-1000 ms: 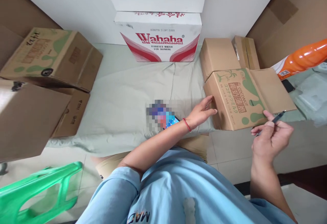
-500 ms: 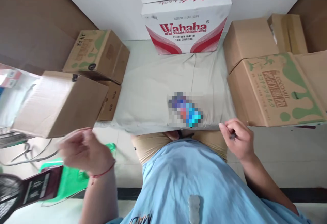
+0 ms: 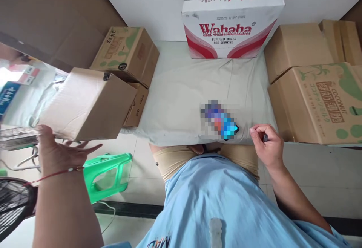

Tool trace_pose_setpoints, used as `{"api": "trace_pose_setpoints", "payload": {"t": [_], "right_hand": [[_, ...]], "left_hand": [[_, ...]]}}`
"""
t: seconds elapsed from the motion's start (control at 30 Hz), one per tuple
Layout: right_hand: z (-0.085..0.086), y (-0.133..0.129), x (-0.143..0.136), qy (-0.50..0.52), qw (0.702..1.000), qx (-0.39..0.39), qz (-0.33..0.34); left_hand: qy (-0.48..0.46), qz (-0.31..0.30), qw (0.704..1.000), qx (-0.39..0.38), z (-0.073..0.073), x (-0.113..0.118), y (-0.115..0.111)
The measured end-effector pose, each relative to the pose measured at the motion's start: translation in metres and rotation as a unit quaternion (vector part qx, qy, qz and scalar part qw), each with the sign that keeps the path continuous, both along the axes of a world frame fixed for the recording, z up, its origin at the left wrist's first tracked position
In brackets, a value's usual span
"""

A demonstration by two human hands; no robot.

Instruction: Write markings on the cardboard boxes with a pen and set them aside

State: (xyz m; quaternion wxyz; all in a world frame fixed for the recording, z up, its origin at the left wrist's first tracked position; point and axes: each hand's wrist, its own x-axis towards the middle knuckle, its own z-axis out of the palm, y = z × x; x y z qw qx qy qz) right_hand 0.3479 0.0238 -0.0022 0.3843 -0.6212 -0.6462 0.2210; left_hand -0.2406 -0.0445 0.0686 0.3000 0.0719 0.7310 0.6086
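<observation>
My left hand (image 3: pixel 60 152), with a red string on its wrist, has its fingers spread at the lower front edge of a plain cardboard box (image 3: pixel 85 104) on the left. Whether it touches the box, I cannot tell. My right hand (image 3: pixel 267 144) is closed around a small dark object (image 3: pixel 265 138), mostly hidden in the fingers, near the table's front edge. Between the hands, a phone with a blurred, colourful screen (image 3: pixel 222 121) lies on the cloth-covered table (image 3: pixel 175 89).
Behind stands a white and red Wahaha box (image 3: pixel 229 33). Cartons with green print stand at the left (image 3: pixel 124 52) and right (image 3: pixel 325 104). A green stool (image 3: pixel 109 172) and a fan (image 3: pixel 14 206) are at the lower left.
My left hand has moved left and its fingers have spread beside the plain box. My right hand stays closed near the table's edge. The view has shifted left, and more of the stool shows.
</observation>
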Motion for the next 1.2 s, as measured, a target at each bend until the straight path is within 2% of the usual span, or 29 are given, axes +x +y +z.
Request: {"api": "trace_pose_setpoints", "payload": {"t": [0.03,0.13,0.23,0.37,0.47,0.57,0.63,0.8,0.9,1.03,1.13,1.2], "right_hand": [[-0.001,-0.001,0.001,0.0,1.0,-0.01,-0.008],[-0.007,0.0,0.001,-0.006,0.999,-0.037,-0.025],[-0.016,0.003,0.0,-0.035,0.999,-0.031,-0.017],[-0.027,0.004,-0.007,-0.145,0.988,-0.037,0.027],[-0.031,-0.002,-0.022,-0.238,0.964,-0.083,0.087],[-0.029,-0.007,-0.043,-0.299,0.94,-0.114,0.117],[-0.026,-0.006,-0.056,-0.32,0.932,-0.125,0.116],[-0.018,0.003,-0.063,-0.325,0.925,-0.18,0.08],[-0.018,0.005,-0.048,-0.32,0.928,-0.187,0.039],[-0.022,0.006,-0.018,-0.325,0.925,-0.185,-0.061],[-0.022,0.009,0.001,-0.32,0.92,-0.192,-0.119],[-0.02,0.009,0.007,-0.295,0.929,-0.172,-0.142]], "left_hand": [[-0.003,0.005,1.0,-0.011,0.002,0.009,0.005],[-0.012,-0.02,0.998,0.054,0.011,0.033,0.018],[-0.021,0.002,0.996,0.092,0.013,0.047,0.023],[-0.018,0.012,0.995,0.102,0.009,0.08,0.009],[0.008,-0.041,0.988,0.15,0.008,0.124,-0.008],[0.007,-0.008,0.98,0.2,0.006,0.161,-0.017],[-0.013,0.003,0.981,0.195,0.002,0.174,-0.019],[-0.101,0.007,0.978,0.184,-0.015,0.173,-0.017],[-0.158,-0.017,0.967,0.197,-0.028,0.172,-0.019],[-0.238,-0.058,0.942,0.229,-0.04,0.184,-0.018],[-0.295,-0.081,0.922,0.237,-0.042,0.197,-0.01],[-0.309,-0.083,0.922,0.219,-0.041,0.205,-0.002]]}}
